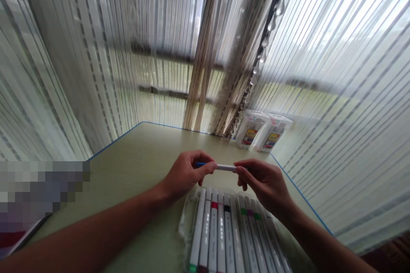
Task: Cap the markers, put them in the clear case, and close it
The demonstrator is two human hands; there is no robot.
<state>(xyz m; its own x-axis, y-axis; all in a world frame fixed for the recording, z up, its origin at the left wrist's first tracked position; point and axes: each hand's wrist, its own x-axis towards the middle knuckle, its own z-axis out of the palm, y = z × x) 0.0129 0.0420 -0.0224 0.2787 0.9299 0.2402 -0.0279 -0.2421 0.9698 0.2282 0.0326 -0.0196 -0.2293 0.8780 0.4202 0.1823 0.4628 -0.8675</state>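
Left hand (185, 172) and right hand (264, 181) pinch opposite ends of a white blue-capped marker (221, 167), held level above the clear plastic case of markers (224, 230); likely for a two-handed pull.

The markers (224, 239) look like smooth, shiny plastic, in a clear, shiny plastic sleeve (187, 222). The tabletop (137, 153) looks like smooth, matt wood. The curtains (105, 51) are thin cloth.

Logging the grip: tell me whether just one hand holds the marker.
No, the left hand and right hand each pinch an end of the marker.
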